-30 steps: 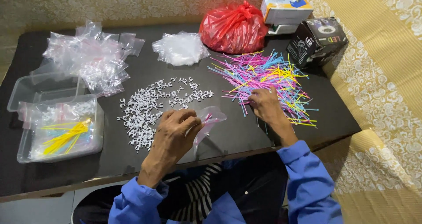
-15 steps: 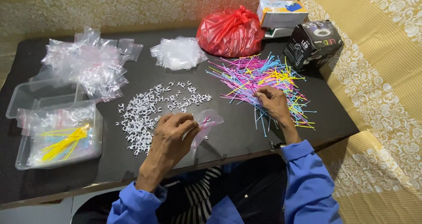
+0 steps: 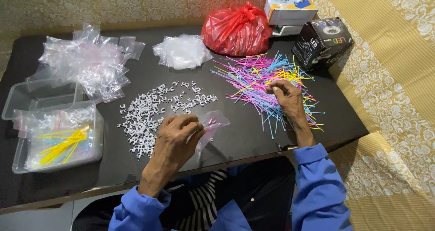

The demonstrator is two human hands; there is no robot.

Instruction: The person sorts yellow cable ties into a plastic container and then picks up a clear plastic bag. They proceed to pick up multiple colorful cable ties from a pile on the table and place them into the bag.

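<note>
Fingers of my left hand [image 3: 174,138] pinch a small clear bag [image 3: 212,124], just right of the white clips [image 3: 152,113]. Past the bag, my right hand [image 3: 286,97] curls its fingertips on the colored ties [image 3: 265,84]; I cannot tell if it grips one. I think the floppy bag could slip, or ties could tangle.

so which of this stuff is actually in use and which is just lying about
In use: left hand holding small clear bag; right hand on coloured ties; white clips.

Lying about: red bag; black box; tissue box.
</note>
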